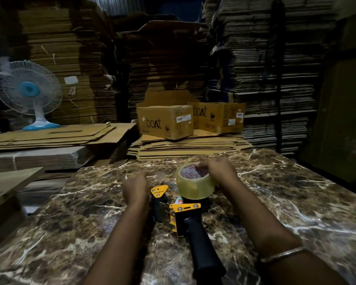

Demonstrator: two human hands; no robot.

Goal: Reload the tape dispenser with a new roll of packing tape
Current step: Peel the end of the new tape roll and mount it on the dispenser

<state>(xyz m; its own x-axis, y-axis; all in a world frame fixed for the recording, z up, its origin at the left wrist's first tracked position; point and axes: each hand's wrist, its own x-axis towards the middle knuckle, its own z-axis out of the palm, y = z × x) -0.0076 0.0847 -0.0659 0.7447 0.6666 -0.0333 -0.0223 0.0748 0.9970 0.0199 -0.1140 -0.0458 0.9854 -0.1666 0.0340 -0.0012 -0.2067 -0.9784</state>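
Observation:
A yellow and black tape dispenser [181, 210] lies on the marble table [275, 202], its black handle pointing toward me. A roll of clear packing tape [194, 187] with a red-printed core sits on the dispenser's hub, tilted. My right hand [216, 170] grips the roll's far top edge. My left hand [136, 187] rests on the dispenser's yellow front end, curled over it; its fingers are hidden behind the hand.
Two "boat" cardboard boxes [165, 121] stand on flattened cardboard beyond the table. A white and blue fan [28, 92] stands at the left. Tall stacks of flat cardboard fill the background. A wooden board [8, 186] juts in at the left.

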